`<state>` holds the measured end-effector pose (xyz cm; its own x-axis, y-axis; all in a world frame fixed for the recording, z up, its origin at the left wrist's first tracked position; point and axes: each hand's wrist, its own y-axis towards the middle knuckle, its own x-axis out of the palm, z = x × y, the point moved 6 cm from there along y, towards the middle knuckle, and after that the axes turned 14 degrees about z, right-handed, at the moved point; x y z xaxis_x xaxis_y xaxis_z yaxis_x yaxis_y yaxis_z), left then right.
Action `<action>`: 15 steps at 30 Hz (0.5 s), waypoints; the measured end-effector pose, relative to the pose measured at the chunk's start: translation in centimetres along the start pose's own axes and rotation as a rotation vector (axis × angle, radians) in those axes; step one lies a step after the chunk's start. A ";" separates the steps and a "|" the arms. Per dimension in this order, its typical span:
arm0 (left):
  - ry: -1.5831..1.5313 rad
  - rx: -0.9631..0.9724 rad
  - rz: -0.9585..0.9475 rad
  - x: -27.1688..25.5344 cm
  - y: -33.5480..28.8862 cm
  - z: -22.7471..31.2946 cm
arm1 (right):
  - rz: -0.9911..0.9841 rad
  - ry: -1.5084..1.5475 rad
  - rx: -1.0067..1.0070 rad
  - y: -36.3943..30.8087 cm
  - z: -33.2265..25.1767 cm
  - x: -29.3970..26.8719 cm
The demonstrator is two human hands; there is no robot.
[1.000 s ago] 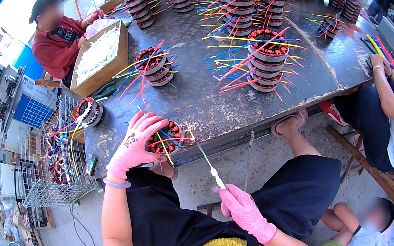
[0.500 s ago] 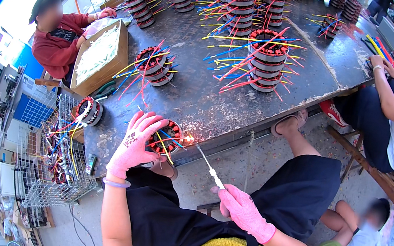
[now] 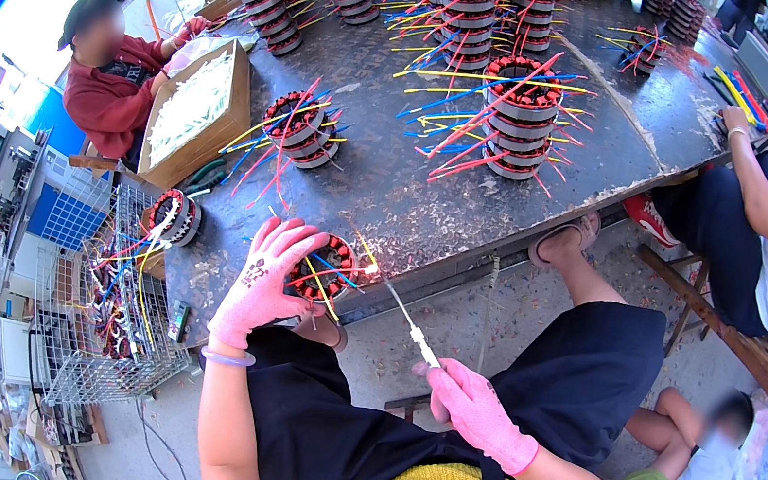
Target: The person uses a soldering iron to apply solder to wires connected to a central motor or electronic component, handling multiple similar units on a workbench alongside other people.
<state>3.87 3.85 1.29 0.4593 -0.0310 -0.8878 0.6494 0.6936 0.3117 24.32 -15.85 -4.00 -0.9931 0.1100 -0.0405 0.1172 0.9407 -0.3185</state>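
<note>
A motor stator (image 3: 332,262), a ring with red coils and blue, yellow and red wires, stands at the near edge of the table. My left hand (image 3: 265,282), in a pink glove, cups its left side, fingers stretched along the far part and thumb on the near side by a yellow wire. My gloved right hand (image 3: 482,416) is closed around the white handle of a thin metal rod tool (image 3: 407,317). The rod points up-left at the stator's right side. A bright orange glow (image 3: 370,268) burns between its tip and the stator, hiding the exact contact.
Stacked stators (image 3: 518,121) with loose wires stand farther back on the dark table (image 3: 392,182). To the left are a smaller stack (image 3: 296,130), a single stator (image 3: 174,215), a cardboard box (image 3: 201,111) and a wire basket (image 3: 113,349). Co-workers sit left and right.
The glow at the rod's tip is brighter, and a spark streak rises from it. My hands hold nearly the same place. The right co-worker's far hand has moved away from the coloured tubes.
</note>
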 end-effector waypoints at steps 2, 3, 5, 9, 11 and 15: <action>-0.001 -0.004 0.001 0.1 0.1 0.2 | 0.008 0.096 0.170 -0.1 0.7 -0.1; 0.001 -0.007 0.001 0.0 0.2 0.3 | 0.020 0.110 0.191 -0.2 0.8 -0.1; -0.023 0.000 0.023 0.3 0.4 0.4 | 0.043 0.136 0.233 -0.4 0.8 -0.4; -0.073 0.007 0.077 0.5 0.4 0.3 | 0.054 0.232 0.254 -1.0 1.1 -0.9; -0.084 0.008 0.120 0.2 0.2 0.1 | 0.069 0.184 0.208 -1.4 0.7 -1.6; -0.179 -0.052 0.181 -2.0 0.2 2.0 | 0.126 0.379 0.198 -2.8 -0.2 -3.6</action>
<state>4.34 2.60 3.82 0.6680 -0.0268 -0.7437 0.5173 0.7351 0.4382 27.61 -18.86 -2.75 -0.8977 0.3648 0.2470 0.1995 0.8365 -0.5103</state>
